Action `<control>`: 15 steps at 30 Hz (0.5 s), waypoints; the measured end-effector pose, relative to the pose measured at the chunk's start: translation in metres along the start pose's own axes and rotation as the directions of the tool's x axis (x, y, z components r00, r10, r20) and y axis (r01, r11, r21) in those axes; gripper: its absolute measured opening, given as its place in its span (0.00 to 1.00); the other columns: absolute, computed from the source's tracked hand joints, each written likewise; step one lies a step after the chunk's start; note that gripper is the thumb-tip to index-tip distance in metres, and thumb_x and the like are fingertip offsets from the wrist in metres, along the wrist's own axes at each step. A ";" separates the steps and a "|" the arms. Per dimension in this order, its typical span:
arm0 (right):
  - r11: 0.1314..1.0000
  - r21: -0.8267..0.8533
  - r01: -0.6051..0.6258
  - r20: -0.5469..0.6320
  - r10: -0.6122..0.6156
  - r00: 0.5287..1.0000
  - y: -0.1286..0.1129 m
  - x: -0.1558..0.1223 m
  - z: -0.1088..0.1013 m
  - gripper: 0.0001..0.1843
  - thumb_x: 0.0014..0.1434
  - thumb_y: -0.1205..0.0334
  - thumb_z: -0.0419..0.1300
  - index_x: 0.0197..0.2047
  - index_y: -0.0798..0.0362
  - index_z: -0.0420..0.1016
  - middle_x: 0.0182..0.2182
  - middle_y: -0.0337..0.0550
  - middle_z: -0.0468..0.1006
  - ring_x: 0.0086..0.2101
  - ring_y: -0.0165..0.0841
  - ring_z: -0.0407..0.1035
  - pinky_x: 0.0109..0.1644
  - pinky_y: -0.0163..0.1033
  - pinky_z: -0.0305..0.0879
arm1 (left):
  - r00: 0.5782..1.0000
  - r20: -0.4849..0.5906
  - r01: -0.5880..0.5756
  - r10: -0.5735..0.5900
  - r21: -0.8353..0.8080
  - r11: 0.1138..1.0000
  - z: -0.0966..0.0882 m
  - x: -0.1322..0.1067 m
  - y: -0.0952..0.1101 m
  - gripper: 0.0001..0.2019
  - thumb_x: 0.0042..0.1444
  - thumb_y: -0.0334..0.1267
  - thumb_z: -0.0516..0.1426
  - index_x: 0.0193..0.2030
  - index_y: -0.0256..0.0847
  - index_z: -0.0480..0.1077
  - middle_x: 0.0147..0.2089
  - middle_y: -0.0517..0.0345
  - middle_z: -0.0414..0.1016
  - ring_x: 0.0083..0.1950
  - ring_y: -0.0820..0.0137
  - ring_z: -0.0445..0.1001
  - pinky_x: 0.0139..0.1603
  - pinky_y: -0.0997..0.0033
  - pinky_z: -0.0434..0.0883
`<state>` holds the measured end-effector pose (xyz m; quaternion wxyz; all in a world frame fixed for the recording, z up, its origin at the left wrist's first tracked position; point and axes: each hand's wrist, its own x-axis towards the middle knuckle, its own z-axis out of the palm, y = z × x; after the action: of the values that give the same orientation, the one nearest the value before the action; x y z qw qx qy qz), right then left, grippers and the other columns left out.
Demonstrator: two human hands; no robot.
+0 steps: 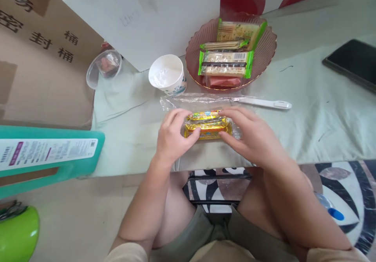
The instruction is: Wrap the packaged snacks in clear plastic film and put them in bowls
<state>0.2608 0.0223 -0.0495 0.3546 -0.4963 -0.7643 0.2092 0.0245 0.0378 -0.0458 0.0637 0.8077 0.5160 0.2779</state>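
Observation:
Several shiny yellow snack packets (208,128), long and narrow, lie side by side on the cloth near the table's front edge. My left hand (173,136) grips their left end, thumb on the near side and fingers on the far side. At the right end, my right hand (254,134) holds them the same way, fingers curved around. Clear plastic film (194,102) stretches out just beyond the packets and shows around their edges. A white-handled knife or cutter (264,103) lies past my right fingers, its left end over the film.
Behind the hands stand a white paper cup (167,74) and a pink glass bowl (194,58) holding green-edged cracker packs (226,64). A clear plastic tub (92,72) sits far left by a cardboard box (44,78). A dark phone (354,64) lies right. A green carton (98,144) borders the left.

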 end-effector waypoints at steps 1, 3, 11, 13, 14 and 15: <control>0.998 -0.060 -0.016 0.033 0.018 0.999 0.001 0.000 0.002 0.19 0.65 0.63 0.60 0.58 0.51 0.75 0.50 0.51 0.83 0.49 0.46 0.78 0.50 0.51 0.74 | 0.997 0.048 0.060 -0.060 -0.001 0.998 -0.001 0.000 -0.003 0.15 0.57 0.38 0.63 0.52 0.43 0.73 0.51 0.50 0.80 0.53 0.60 0.79 0.54 0.58 0.76; 0.990 -0.130 -0.056 0.071 0.065 0.995 0.004 0.001 0.003 0.20 0.64 0.64 0.60 0.59 0.51 0.75 0.42 0.48 0.83 0.43 0.45 0.78 0.45 0.49 0.73 | 0.990 0.103 0.097 -0.095 -0.015 0.995 -0.004 0.001 -0.010 0.15 0.57 0.38 0.63 0.51 0.42 0.73 0.48 0.51 0.80 0.50 0.61 0.79 0.51 0.60 0.77; 0.990 0.020 -0.141 0.149 0.137 0.979 -0.001 0.001 -0.009 0.21 0.60 0.67 0.59 0.57 0.52 0.77 0.35 0.40 0.82 0.24 0.29 0.68 0.33 0.39 0.65 | 0.989 0.074 -0.102 0.124 -0.255 0.962 -0.017 -0.004 -0.014 0.08 0.57 0.27 0.56 0.31 0.43 0.72 0.25 0.64 0.71 0.27 0.74 0.69 0.32 0.70 0.69; 0.992 0.081 -0.092 0.248 0.069 0.966 -0.004 -0.001 -0.017 0.15 0.62 0.67 0.59 0.50 0.50 0.80 0.31 0.37 0.82 0.24 0.30 0.69 0.33 0.38 0.65 | 0.989 0.085 -0.084 0.118 -0.327 0.941 -0.020 -0.006 -0.013 0.08 0.54 0.26 0.56 0.29 0.43 0.71 0.22 0.65 0.68 0.23 0.75 0.65 0.27 0.72 0.65; 0.990 0.135 -0.048 0.309 0.004 0.951 -0.006 -0.002 -0.021 0.11 0.63 0.67 0.59 0.46 0.49 0.80 0.31 0.37 0.82 0.26 0.30 0.71 0.35 0.38 0.65 | 0.992 0.075 -0.073 0.104 -0.336 0.939 -0.022 -0.006 -0.013 0.07 0.53 0.27 0.57 0.30 0.44 0.72 0.23 0.65 0.69 0.23 0.74 0.65 0.26 0.71 0.65; 0.981 0.196 -0.006 0.373 -0.069 0.925 -0.008 -0.004 -0.025 0.09 0.64 0.66 0.59 0.42 0.49 0.81 0.32 0.37 0.83 0.29 0.30 0.73 0.37 0.38 0.66 | 0.995 0.058 -0.061 0.084 -0.321 0.945 -0.022 -0.006 -0.013 0.05 0.52 0.30 0.58 0.32 0.44 0.74 0.26 0.63 0.72 0.26 0.72 0.68 0.29 0.70 0.68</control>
<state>0.2761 0.0151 -0.0288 0.2503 -0.3976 -0.8022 0.3684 0.0008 0.0343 -0.0345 0.2012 0.8145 0.4319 0.3311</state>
